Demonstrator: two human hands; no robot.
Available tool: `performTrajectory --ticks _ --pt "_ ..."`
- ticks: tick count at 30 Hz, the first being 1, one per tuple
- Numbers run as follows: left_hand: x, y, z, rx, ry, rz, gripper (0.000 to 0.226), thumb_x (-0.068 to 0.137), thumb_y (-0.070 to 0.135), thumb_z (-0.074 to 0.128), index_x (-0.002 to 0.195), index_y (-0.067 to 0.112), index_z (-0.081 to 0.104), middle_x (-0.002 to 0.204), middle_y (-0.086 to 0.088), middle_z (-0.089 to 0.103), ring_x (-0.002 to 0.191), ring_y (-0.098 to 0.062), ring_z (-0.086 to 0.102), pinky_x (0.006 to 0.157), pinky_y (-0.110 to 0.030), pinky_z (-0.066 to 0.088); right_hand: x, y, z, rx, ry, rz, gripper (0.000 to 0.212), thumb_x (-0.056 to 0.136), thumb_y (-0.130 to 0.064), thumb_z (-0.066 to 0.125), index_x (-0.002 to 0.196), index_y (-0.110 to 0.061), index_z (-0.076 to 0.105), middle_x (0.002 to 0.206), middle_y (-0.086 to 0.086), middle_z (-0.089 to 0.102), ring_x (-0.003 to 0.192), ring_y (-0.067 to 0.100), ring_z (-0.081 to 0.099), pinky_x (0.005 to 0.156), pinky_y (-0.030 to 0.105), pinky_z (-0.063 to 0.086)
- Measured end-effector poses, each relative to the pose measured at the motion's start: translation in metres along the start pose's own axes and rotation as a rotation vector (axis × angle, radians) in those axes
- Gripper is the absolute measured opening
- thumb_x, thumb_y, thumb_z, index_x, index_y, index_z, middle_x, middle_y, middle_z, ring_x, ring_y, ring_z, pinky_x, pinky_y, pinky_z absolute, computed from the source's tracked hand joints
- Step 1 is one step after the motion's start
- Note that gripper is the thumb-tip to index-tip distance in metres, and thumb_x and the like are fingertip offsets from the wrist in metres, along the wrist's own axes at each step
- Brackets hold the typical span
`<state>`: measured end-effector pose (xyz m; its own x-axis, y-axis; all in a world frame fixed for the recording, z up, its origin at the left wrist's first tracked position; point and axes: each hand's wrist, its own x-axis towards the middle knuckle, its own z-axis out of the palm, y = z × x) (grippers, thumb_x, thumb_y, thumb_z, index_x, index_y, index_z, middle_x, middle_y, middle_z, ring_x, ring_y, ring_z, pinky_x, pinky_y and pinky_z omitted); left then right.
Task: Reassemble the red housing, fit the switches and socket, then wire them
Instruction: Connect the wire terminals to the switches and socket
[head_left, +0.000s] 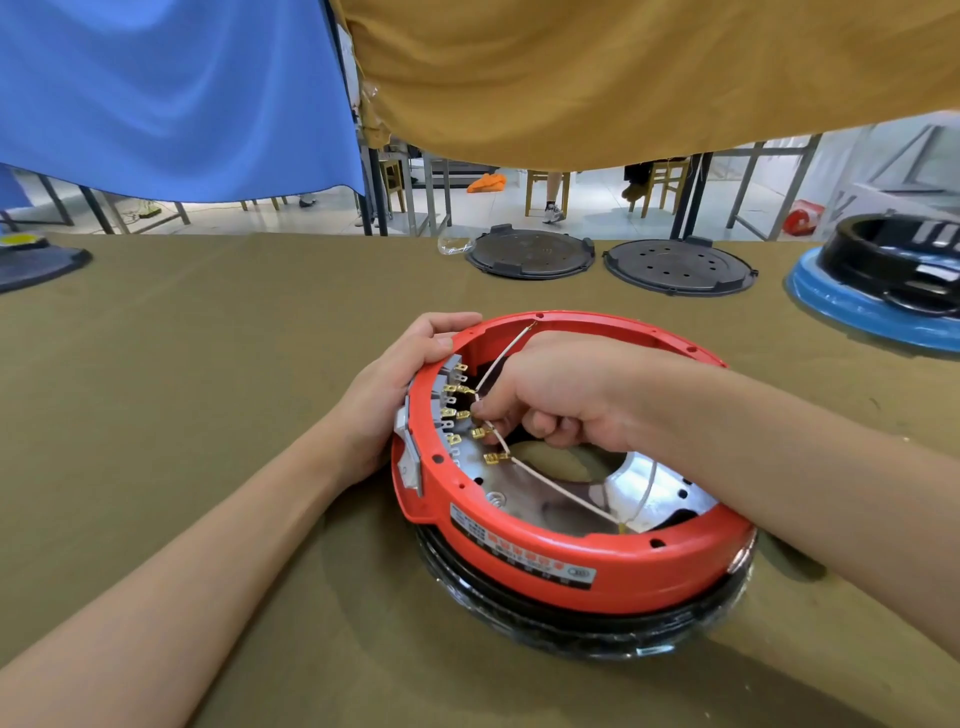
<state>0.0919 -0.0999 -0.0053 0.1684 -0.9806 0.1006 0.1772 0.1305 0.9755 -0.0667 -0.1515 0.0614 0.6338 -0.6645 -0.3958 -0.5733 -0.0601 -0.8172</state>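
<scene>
— What's the right hand (566, 410) doing in there?

— Reaching down inside the red housing (545, 551), fingertips pinched on a pale wire (550, 486) right by the brass terminals (470, 415). Looks like a connector going onto a tab, though the fingers hide the exact contact.

— And the other one?

— The left hand (410, 374) curls round the rim just left of the terminals, thumb on top of the edge, steadying the ring.

— So how far along, would you say?

— The grey switches (408, 441) seem already seated in the wall beside the left hand, their brass tabs poking inward. Wiring looks part done: one wire runs from the fingers to the far rim, another toward the near rim. Several tabs look bare, so I'd guess more connections remain.

— And the housing itself?

— A red ring, open side up, sitting on a black base (571, 623) on the table (208, 389), label facing near, shiny metal plate (670, 493) inside. Past the hands lie two dark round covers (530, 254).
</scene>
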Motion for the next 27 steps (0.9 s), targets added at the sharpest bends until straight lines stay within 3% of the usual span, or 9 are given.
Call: performTrajectory --ticks 7,12,17,22,27 --pt "0.000 0.000 -0.001 0.002 -0.004 0.000 0.032 0.086 0.025 0.050 0.115 0.023 0.065 0.106 -0.005 0.070 0.087 -0.020 0.067 0.078 -0.035 0.054 -0.005 -0.002 0.005 -0.042 0.067 -0.019 0.030 0.093 -0.003 0.056 0.064 -0.009 0.053 0.031 -0.004 0.042 0.023 0.006 0.027 0.030 0.013 0.020" --pt "-0.001 -0.001 -0.001 0.002 -0.010 -0.004 0.033 0.086 0.028 0.050 0.115 0.025 0.065 0.110 -0.005 0.069 0.091 -0.020 0.068 0.079 -0.035 0.054 -0.006 -0.002 0.010 -0.081 0.084 -0.044 0.028 0.098 -0.005 0.052 0.070 -0.008 0.050 0.026 -0.008 0.039 0.019 0.004 0.026 0.030 0.012 0.019" --pt "-0.001 0.000 0.002 -0.025 -0.024 0.015 0.034 0.085 0.026 0.049 0.116 0.021 0.062 0.105 -0.005 0.070 0.087 -0.019 0.068 0.076 -0.032 0.055 -0.008 0.000 0.006 -0.103 0.050 -0.074 0.030 0.094 -0.011 0.062 0.067 -0.008 0.051 0.031 -0.005 0.041 0.023 0.005 0.028 0.031 0.012 0.020" --pt "-0.001 0.000 0.004 -0.021 -0.011 0.028 0.034 0.085 0.025 0.048 0.116 0.019 0.061 0.101 -0.001 0.070 0.082 -0.015 0.068 0.069 -0.028 0.056 -0.005 -0.003 0.001 -0.050 -0.078 -0.040 0.021 0.088 -0.013 0.069 0.072 -0.011 0.057 0.061 0.001 0.054 0.037 0.004 0.033 0.033 0.014 0.022" --pt "-0.001 0.000 0.003 -0.028 -0.011 0.029 0.033 0.085 0.025 0.048 0.115 0.019 0.061 0.101 0.000 0.071 0.083 -0.015 0.068 0.071 -0.029 0.057 0.000 -0.003 -0.001 0.050 -0.109 0.046 0.026 0.090 -0.009 0.065 0.066 -0.012 0.053 0.053 -0.002 0.053 0.030 0.002 0.030 0.030 0.012 0.020"
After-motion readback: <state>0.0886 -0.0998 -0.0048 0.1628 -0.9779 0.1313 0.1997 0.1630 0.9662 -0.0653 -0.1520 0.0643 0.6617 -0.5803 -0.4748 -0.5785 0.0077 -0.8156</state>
